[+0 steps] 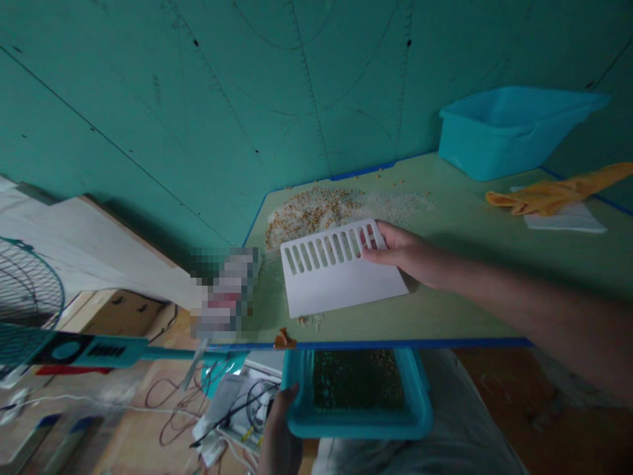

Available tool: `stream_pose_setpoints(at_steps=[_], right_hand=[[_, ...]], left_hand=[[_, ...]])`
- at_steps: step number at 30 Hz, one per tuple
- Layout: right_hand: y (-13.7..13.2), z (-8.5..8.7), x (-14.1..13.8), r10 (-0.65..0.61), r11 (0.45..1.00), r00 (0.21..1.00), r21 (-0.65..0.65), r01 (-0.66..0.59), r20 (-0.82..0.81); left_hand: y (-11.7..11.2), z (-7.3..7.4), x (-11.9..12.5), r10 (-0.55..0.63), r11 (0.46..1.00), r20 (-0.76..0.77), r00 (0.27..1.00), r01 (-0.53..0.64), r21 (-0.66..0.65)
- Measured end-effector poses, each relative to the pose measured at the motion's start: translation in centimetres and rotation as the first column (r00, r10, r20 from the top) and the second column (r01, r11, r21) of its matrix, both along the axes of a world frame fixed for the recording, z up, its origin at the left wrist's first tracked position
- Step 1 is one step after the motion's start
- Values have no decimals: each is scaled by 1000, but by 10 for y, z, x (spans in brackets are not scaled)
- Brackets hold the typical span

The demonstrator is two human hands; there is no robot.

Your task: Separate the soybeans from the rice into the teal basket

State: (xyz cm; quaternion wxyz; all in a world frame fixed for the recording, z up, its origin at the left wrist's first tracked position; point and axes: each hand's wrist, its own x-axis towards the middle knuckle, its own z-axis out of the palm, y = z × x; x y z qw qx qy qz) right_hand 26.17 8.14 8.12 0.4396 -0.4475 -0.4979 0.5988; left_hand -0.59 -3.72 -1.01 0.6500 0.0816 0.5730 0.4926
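My right hand [403, 253] grips a white plastic scraper [339, 277] with a row of slots, held flat over the pale green table top [445, 297]. Just behind the scraper lies a spread of yellow grains mixed with white rice [326, 206]. A few grains [310, 321] lie at the scraper's near edge. My left hand [279, 429] holds the left rim of a blue sieve tray [357, 394] with a dark mesh bottom, just below the table's front edge.
A blue plastic tub [509, 128] stands at the table's back right. An orange cloth [558, 193] lies on a white sheet [564, 216]. A green wall rises behind. A fan [30, 297] and loose cables [237, 409] are at the lower left.
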Motion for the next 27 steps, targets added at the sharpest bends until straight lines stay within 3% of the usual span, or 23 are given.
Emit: stream_pose_setpoints(at_steps=[17, 27], right_hand=[[-2, -1, 2, 100, 995, 994, -7, -100, -33], [-4, 1, 3, 120, 993, 993, 15, -120, -3]], left_hand=[[0, -2, -1, 59, 998, 14, 998, -59, -7], [-1, -9, -4, 20, 1000, 20, 1000, -19, -22]])
